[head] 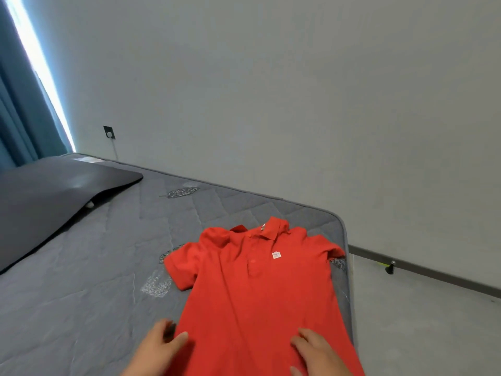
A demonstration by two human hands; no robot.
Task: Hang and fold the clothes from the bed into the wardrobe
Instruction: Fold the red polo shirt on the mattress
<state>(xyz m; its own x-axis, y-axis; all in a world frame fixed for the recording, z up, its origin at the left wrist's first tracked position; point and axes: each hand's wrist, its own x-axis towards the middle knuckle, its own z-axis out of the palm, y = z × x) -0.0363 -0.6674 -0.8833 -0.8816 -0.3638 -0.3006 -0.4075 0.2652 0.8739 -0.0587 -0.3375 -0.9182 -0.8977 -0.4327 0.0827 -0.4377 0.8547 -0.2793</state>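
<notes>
Red polo (257, 289): L fingers (162, 330) at edge, R fingers (307, 335) atop.

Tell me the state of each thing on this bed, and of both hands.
Red short-sleeved polo shirt: spread flat, unfolded, front up, collar away from the person.
Left hand: thumb on the shirt's left edge; grip blurred.
Right hand: fingers flat on the shirt.
Dark mat: lying on the grey quilted mattress, edge lifted.

Red polo shirt (260, 289), grey quilted leaf-print mattress (95, 280), black mat (54, 191), teal curtain (19, 104)
</notes>
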